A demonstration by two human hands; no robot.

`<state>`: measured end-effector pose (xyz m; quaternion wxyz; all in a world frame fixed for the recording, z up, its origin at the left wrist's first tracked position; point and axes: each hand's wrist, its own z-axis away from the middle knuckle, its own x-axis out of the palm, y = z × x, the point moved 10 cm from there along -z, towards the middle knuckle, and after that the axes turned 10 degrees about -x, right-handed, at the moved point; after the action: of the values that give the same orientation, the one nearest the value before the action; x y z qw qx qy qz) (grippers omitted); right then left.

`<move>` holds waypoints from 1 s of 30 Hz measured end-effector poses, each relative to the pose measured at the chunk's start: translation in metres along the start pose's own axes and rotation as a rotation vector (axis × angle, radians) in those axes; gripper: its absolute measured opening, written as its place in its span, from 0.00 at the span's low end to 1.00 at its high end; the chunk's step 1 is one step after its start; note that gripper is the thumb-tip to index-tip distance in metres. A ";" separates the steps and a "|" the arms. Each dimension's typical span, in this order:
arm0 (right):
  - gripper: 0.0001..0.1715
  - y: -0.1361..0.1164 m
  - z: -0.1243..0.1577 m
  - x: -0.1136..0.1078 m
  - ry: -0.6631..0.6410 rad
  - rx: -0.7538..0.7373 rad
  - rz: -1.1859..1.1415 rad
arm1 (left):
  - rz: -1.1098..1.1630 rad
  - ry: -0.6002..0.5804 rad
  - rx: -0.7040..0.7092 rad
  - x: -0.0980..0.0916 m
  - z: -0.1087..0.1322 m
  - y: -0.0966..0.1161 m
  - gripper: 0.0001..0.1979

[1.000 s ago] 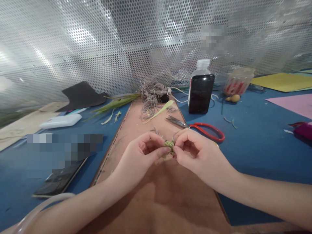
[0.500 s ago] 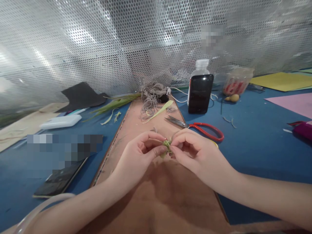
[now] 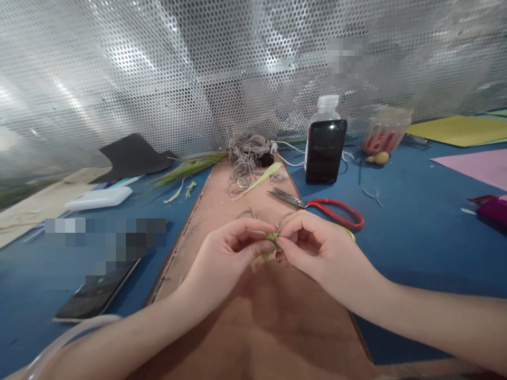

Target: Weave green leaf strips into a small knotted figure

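Both hands, the left hand [image 3: 227, 248] and the right hand [image 3: 317, 248], pinch one small green leaf knot [image 3: 273, 237], mostly hidden by fingertips; one pair of red scissors [image 3: 320, 207], two phones.

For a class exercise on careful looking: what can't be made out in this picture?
Head view:
green piece: mostly covered by fingertips of left hand and right hand; shape unclear.
bottle: lower part hidden behind phone.
patch left of the board: pixelated.
purple thing: cut off by right edge.

2 bare forearms [image 3: 130, 332]; dark red polish on fingers [image 3: 297, 219].
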<state>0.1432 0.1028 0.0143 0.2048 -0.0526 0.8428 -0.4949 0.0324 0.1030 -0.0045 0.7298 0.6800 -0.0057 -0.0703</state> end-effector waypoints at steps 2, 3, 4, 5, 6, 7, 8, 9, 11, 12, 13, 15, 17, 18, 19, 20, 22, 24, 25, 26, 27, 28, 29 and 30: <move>0.06 0.002 0.000 0.000 0.001 0.023 -0.021 | 0.000 -0.009 -0.001 0.001 0.000 0.000 0.06; 0.05 0.003 0.000 0.000 0.007 0.038 -0.034 | 0.002 -0.010 -0.002 0.001 0.000 0.000 0.06; 0.05 0.005 0.001 0.000 0.015 0.053 -0.046 | 0.006 -0.011 -0.003 0.001 0.000 0.000 0.06; 0.04 0.006 0.001 -0.001 0.020 0.065 -0.057 | 0.010 -0.012 -0.005 0.001 0.000 -0.001 0.06; 0.04 0.007 0.002 -0.001 0.023 0.072 -0.063 | 0.014 -0.008 -0.008 0.001 0.000 -0.001 0.06; 0.04 0.007 0.002 -0.001 0.024 0.074 -0.065 | 0.017 -0.002 -0.012 0.000 0.000 -0.001 0.06; 0.03 0.007 0.002 -0.001 0.023 0.071 -0.063 | 0.019 0.005 -0.017 -0.001 -0.001 -0.002 0.06; 0.03 0.007 0.001 -0.001 0.024 0.065 -0.060 | 0.020 0.010 -0.019 -0.001 -0.001 -0.002 0.06; 0.03 0.006 0.000 -0.001 0.028 0.050 -0.049 | 0.023 0.013 -0.025 -0.002 -0.001 -0.003 0.06; 0.04 0.006 0.000 -0.001 0.031 0.041 -0.040 | 0.026 0.014 -0.027 -0.002 -0.001 -0.003 0.06; 0.04 0.005 -0.001 -0.002 0.032 0.035 -0.032 | 0.027 0.011 -0.028 -0.002 -0.001 -0.003 0.06; 0.05 0.004 -0.002 -0.002 0.035 0.035 -0.017 | 0.026 0.004 -0.031 -0.001 -0.001 -0.004 0.06; 0.06 0.005 -0.002 -0.002 0.039 0.048 -0.008 | 0.024 -0.011 -0.027 0.001 -0.001 -0.004 0.06; 0.06 0.005 -0.001 -0.003 0.041 0.055 -0.006 | 0.023 -0.021 -0.024 0.002 -0.001 -0.004 0.06; 0.06 0.005 -0.001 -0.003 0.042 0.057 -0.006 | 0.021 -0.028 -0.020 0.002 -0.001 -0.004 0.06; 0.06 0.005 0.000 -0.003 0.042 0.055 -0.008 | 0.020 -0.032 -0.014 0.003 0.000 -0.003 0.06; 0.07 0.005 0.001 -0.002 0.038 0.048 -0.021 | 0.012 -0.031 0.001 0.003 0.000 -0.003 0.06; 0.07 0.005 0.001 -0.001 0.036 0.041 -0.036 | 0.004 -0.028 0.012 0.003 0.001 -0.002 0.06; 0.07 0.005 0.001 -0.002 0.036 0.038 -0.038 | -0.001 -0.031 0.012 0.004 0.001 -0.002 0.06; 0.07 0.005 0.001 -0.002 0.036 0.035 -0.038 | -0.004 -0.037 0.011 0.004 0.001 -0.002 0.07; 0.06 0.005 0.001 -0.002 0.037 0.035 -0.040 | -0.005 -0.044 0.008 0.005 0.000 -0.002 0.07; 0.06 0.006 0.001 -0.002 0.038 0.042 -0.048 | -0.004 -0.053 0.004 0.006 0.000 -0.002 0.07; 0.06 0.007 0.001 -0.002 0.040 0.053 -0.064 | -0.001 -0.063 -0.001 0.007 0.000 -0.002 0.07; 0.06 0.008 0.001 -0.001 0.041 0.066 -0.085 | 0.006 -0.073 -0.007 0.008 0.000 -0.003 0.07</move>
<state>0.1459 0.1066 0.0073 0.1680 -0.0717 0.8270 -0.5317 0.0397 0.1020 -0.0078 0.7318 0.6743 -0.0342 -0.0932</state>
